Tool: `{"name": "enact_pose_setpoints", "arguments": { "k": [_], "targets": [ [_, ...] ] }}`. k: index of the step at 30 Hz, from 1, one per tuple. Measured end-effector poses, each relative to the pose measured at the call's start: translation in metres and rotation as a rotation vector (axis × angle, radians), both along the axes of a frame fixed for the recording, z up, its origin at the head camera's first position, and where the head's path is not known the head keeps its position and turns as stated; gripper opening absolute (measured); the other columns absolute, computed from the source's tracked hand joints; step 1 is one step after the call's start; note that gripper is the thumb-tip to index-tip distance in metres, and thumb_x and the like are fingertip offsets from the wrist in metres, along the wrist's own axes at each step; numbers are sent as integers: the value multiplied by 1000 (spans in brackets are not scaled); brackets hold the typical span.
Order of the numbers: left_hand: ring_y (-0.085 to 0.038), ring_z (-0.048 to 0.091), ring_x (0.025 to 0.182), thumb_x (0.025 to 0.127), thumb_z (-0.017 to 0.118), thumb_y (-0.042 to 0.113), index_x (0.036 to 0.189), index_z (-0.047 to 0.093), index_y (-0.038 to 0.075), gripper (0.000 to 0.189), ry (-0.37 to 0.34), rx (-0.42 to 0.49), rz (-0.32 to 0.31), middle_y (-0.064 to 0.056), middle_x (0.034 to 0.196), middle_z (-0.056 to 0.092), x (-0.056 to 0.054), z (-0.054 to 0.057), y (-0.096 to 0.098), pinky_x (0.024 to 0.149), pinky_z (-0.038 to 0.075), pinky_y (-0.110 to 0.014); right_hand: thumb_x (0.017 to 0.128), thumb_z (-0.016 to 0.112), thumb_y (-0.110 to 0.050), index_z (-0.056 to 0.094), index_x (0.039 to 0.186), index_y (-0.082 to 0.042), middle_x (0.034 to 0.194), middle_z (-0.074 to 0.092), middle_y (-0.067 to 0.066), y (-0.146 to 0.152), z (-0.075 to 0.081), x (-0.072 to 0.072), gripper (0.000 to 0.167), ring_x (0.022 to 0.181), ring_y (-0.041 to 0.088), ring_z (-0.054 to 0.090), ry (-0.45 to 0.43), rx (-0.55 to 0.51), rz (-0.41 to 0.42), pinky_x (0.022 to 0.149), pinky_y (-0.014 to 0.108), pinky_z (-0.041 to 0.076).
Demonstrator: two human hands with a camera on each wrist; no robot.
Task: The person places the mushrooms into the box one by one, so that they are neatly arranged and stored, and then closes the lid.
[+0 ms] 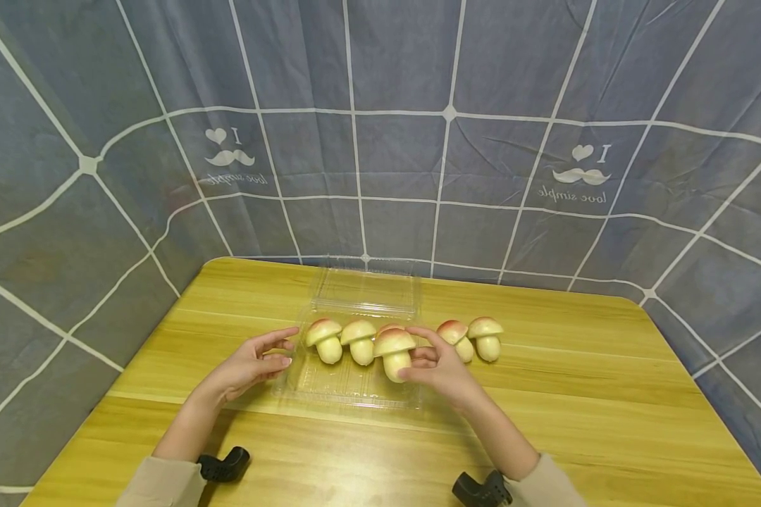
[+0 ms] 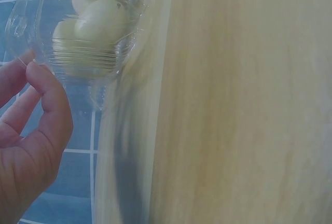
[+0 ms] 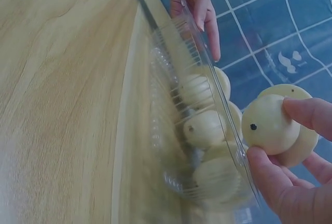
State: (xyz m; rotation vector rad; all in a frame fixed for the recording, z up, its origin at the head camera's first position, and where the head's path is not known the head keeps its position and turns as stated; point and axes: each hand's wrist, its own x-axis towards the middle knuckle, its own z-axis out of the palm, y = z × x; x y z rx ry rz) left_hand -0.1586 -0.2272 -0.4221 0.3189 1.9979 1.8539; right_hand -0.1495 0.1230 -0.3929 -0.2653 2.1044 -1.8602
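My right hand [image 1: 440, 370] grips a toy mushroom [image 1: 393, 345] between thumb and fingers, over the right part of a clear plastic container [image 1: 330, 391]. In the right wrist view its pale stem end [image 3: 267, 125], with a dark dot, faces the camera beside the container wall. Three similar mushrooms [image 1: 325, 340] with reddish caps lie in a row inside, the rightmost mostly hidden behind the held one. My left hand [image 1: 247, 366] is at the container's left side. In the left wrist view its thumb and index fingertips pinch the plastic rim.
Two more mushrooms [image 1: 485, 338] lie on the wooden table [image 1: 577, 394], just right of the container. The transparent lid [image 1: 364, 290] stands open behind the base. A grey checked curtain [image 1: 406, 155] hangs along the table's back and sides.
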Motion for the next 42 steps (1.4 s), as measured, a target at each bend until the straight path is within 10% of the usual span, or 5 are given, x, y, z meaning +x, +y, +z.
{"name": "enact_pose_setpoints", "arguments": {
  "k": [42],
  "targets": [
    [-9,51,84,92,57,7,146,20,-4,66,-20,22,-2,-27,127,29,-2,-4,-1,68,47,-21,73,73,6,43,136,-6,97,62,16,-41,-12,-6,71,90,24,61,-25,-72,82,76,32,51]
  ]
}}
